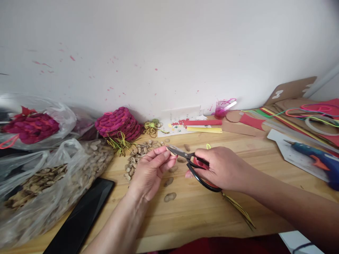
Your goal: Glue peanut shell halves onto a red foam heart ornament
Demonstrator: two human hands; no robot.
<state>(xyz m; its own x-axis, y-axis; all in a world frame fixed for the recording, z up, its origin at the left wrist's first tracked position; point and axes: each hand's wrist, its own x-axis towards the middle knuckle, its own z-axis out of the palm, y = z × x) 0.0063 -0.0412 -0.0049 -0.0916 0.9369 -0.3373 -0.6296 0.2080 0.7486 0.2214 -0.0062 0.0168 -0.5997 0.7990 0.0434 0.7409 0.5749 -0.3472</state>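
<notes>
Peanut shell (172, 152) at the blades of the black scissors (188, 157), left hand (148, 173) left of the scissors with thumb and fingertips pinching the shell, right hand (225, 167) curled around the scissors' handles, shell pile (131, 165) left of the scissors.

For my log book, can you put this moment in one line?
Left hand: holding peanut shell | Right hand: holding black-handled scissors | Blades: at shell

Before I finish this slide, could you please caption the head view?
Right hand holds scissors to a peanut shell pinched in the left hand.
</notes>
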